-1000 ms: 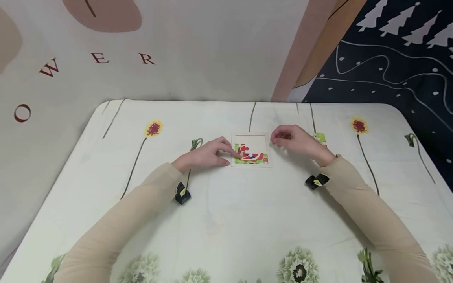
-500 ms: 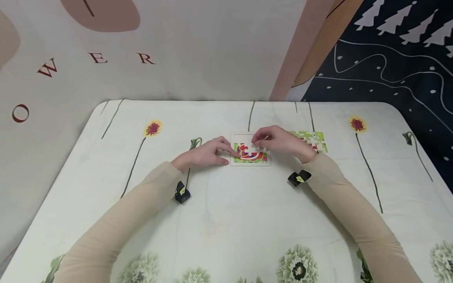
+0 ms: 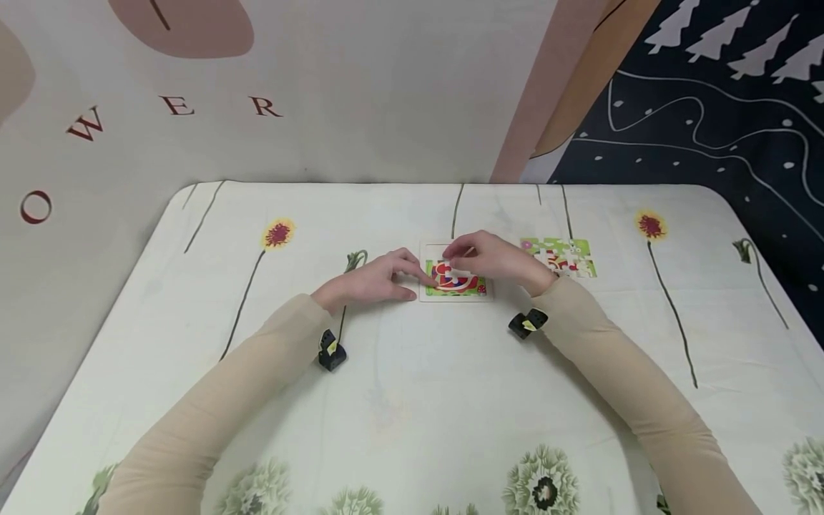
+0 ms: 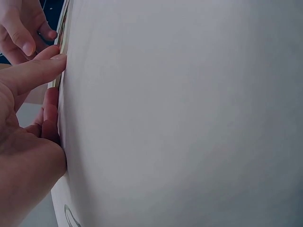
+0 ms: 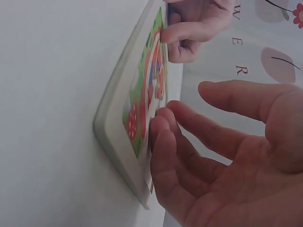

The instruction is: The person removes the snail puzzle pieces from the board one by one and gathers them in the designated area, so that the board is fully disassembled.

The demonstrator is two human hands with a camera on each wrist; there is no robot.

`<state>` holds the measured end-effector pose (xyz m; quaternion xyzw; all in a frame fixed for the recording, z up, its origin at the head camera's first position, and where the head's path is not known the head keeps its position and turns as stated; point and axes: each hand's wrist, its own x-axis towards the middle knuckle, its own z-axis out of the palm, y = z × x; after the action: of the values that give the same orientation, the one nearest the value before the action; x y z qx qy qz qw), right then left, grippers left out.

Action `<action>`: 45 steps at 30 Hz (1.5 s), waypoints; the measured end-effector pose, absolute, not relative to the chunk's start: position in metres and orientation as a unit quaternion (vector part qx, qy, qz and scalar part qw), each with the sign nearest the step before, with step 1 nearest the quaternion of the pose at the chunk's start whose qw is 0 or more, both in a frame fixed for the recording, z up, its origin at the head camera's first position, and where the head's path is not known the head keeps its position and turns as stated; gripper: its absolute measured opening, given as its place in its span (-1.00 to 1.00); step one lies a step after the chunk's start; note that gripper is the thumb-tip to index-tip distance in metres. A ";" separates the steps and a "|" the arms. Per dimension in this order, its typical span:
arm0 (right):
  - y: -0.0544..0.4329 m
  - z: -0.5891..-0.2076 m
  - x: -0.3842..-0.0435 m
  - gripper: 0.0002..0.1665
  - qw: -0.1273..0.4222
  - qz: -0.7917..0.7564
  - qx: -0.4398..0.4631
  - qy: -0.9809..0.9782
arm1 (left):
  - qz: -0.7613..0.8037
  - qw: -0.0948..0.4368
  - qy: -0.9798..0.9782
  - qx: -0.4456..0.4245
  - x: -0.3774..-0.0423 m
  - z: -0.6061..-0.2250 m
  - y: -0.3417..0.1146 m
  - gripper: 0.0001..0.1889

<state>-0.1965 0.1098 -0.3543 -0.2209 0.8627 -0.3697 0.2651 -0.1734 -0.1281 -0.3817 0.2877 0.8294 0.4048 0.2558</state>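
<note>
A shallow white puzzle tray point(image 3: 457, 299) lies at the middle of the table, with a red, green and blue jigsaw picture point(image 3: 465, 287) partly filling its lower part. My left hand point(image 3: 381, 277) lies at the tray's left side, its extended index finger pressing on the picture. Over the tray's upper part is my right hand point(image 3: 492, 256), reaching in from the right. In the right wrist view, its fingers point(image 5: 162, 137) touch the tray area and the thumb point(image 5: 227, 97) stands apart. No piece shows between them; the spot under the fingertips is hidden.
Several joined or close-lying jigsaw pieces point(image 3: 576, 257) in green, white and red lie right of the tray, partly behind the right wrist. A flower-print cloth point(image 3: 412, 400) covers the table. A pale wall point(image 3: 386, 107) rises behind it.
My right hand has moved left from beside the tray to over its upper part, uncovering more of the loose pieces. My left hand has stayed in place on the picture.
</note>
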 end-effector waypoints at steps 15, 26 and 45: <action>0.101 -0.355 -0.195 -0.66 0.260 -0.355 -0.220 0.871 | 0.416 0.253 0.823 0.292 -0.175 -0.385 -0.129 -0.67; 0.104 -0.361 -0.195 -0.79 0.236 -0.394 -0.229 0.859 | 0.417 0.257 0.825 0.283 -0.175 -0.386 -0.128 -0.67; 0.099 -0.363 -0.195 -0.89 0.231 -0.437 -0.192 0.848 | 0.405 0.253 0.828 0.295 -0.174 -0.383 -0.127 -0.65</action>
<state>-0.1948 0.0993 -0.3634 -0.1925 0.8476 -0.4370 0.2315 -0.1745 -0.1272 -0.3834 0.2946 0.8277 0.4053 0.2525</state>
